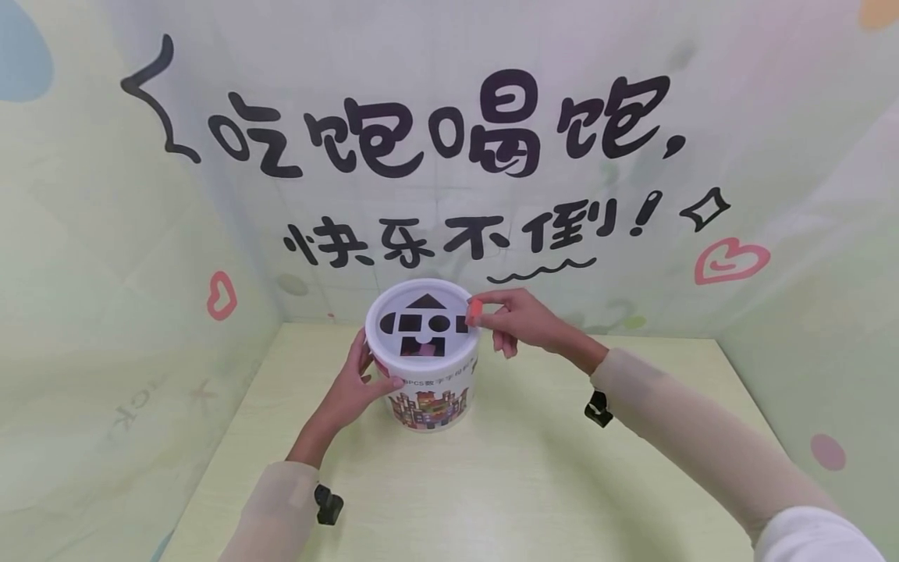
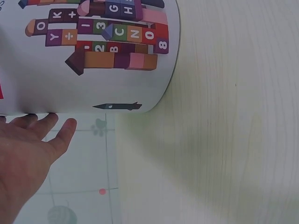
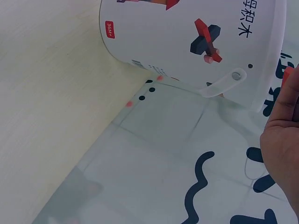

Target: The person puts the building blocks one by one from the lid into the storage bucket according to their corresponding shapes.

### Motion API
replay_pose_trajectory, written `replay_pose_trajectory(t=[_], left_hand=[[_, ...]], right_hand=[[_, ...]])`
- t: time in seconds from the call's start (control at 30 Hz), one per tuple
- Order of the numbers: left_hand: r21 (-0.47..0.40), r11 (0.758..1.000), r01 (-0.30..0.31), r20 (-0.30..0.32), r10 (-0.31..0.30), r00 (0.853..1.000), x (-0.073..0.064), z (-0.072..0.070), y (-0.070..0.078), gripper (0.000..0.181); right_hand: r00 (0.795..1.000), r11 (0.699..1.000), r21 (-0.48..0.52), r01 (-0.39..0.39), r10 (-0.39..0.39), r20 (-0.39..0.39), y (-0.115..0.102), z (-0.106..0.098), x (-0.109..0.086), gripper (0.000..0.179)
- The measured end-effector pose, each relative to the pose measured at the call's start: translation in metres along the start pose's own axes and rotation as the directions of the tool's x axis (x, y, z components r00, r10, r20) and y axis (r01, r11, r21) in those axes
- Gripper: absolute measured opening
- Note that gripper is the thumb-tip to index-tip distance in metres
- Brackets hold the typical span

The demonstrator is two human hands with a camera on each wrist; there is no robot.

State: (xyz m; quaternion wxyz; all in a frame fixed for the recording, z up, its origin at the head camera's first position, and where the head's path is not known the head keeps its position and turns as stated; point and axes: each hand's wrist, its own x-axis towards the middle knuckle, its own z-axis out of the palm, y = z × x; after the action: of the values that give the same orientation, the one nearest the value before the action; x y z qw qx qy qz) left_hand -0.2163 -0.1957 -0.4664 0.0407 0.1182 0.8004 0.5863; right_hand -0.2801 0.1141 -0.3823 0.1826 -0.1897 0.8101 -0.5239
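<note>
A white bucket printed with coloured letter blocks stands upright on the table, its white lid cut with a triangle, squares, a circle and other shaped holes. My left hand grips the bucket's left side just under the lid, thumb across the front; in the left wrist view its fingers meet the printed wall. At the lid's right edge, my right hand pinches a small red block between thumb and index finger, close over a square hole. Only a sliver of the red block shows in the right wrist view.
The pale wooden table is walled in by printed cloth with black lettering behind and at both sides. The bucket stands near the table's back edge. A white plastic handle hangs along its side.
</note>
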Motion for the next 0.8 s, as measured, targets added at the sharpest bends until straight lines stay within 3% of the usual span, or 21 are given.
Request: replay_pose_trajectory(t=[0.07, 0.43, 0.8], left_hand=[[0.000, 1.000, 0.000, 0.003, 0.000, 1.000, -0.002, 0.000, 0.006, 0.100], [-0.006, 1.000, 0.010, 0.004, -0.010, 1.000, -0.002, 0.000, 0.006, 0.101], [0.006, 1.000, 0.000, 0.005, 0.000, 1.000, -0.001, 0.000, 0.003, 0.101]], right_hand=[[1.000, 1.000, -0.003, -0.003, 0.003, 0.011, 0.001, 0.001, 0.001, 0.045], [0.999, 0.998, -0.055, -0.012, 0.014, 0.044, 0.004, 0.010, 0.010, 0.037], [0.998, 0.995, -0.075, -0.063, 0.064, 0.018, 0.005, 0.012, 0.015, 0.032]])
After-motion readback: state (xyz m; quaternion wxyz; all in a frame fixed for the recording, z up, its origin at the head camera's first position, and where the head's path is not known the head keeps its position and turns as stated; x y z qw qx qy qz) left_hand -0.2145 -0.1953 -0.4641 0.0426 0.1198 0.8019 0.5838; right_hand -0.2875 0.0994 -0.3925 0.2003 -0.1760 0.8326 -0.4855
